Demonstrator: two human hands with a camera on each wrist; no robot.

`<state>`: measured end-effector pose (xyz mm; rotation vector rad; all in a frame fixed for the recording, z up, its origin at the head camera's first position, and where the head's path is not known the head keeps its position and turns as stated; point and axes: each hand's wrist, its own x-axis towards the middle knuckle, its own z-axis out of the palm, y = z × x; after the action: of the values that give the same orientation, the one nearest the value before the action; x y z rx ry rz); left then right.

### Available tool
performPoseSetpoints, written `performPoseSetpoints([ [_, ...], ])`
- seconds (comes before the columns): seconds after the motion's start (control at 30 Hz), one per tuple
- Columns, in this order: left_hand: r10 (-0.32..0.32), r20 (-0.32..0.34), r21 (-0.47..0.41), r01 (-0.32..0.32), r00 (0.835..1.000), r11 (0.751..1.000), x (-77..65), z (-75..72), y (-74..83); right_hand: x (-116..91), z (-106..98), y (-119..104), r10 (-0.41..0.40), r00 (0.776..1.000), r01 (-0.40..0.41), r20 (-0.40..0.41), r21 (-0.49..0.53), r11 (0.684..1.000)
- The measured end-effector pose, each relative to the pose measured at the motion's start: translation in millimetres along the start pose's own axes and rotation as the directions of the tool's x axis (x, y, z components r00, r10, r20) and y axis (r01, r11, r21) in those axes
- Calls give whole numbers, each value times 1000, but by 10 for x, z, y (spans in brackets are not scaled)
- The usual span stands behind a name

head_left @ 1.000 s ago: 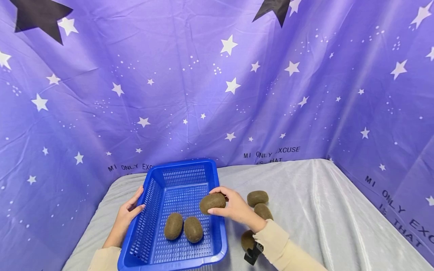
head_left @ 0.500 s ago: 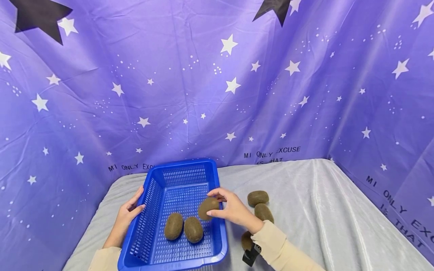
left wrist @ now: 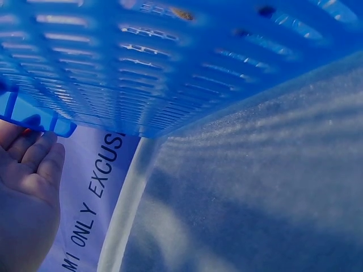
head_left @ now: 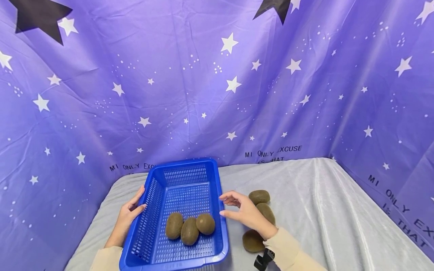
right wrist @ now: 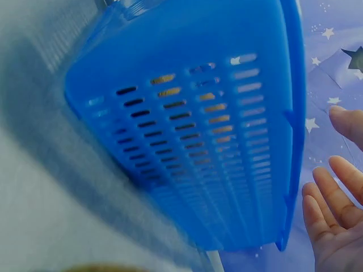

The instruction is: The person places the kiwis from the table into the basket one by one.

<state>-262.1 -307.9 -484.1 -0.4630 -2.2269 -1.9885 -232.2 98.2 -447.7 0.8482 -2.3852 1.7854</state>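
A blue plastic basket (head_left: 220, 246) with slotted walls stands on the grey cloth. Three brown kiwis lie side by side in its near half: a left kiwi (head_left: 174, 226), a middle kiwi (head_left: 190, 231) and a right kiwi (head_left: 205, 224). My left hand (head_left: 127, 214) grips the left rim, thumb on top; the left wrist view shows its fingers (left wrist: 42, 156) under the rim's lip. At the right rim my right hand (head_left: 245, 211) holds nothing, its thumb and fingers spread apart, as the right wrist view also shows.
To the right of the basket, three more kiwis lie on the cloth: a far kiwi (head_left: 259, 197), a middle kiwi (head_left: 266, 213) partly behind the right hand, and a near kiwi (head_left: 252, 241) by the wrist strap (head_left: 263, 259). A purple star-printed curtain (head_left: 190, 94) hangs behind.
The right hand has let go of its kiwi, which now lies in the basket against the other two. That hand has drawn back right to the rim. The left hand stays put.
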Motion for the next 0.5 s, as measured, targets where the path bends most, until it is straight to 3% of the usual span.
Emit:
performPoseSetpoints([
  [0.5, -14, -9, 3, 14, 1000, 1000, 8, -3, -10, -318, -286, 217, -40, 999, 40, -14, -36, 999],
])
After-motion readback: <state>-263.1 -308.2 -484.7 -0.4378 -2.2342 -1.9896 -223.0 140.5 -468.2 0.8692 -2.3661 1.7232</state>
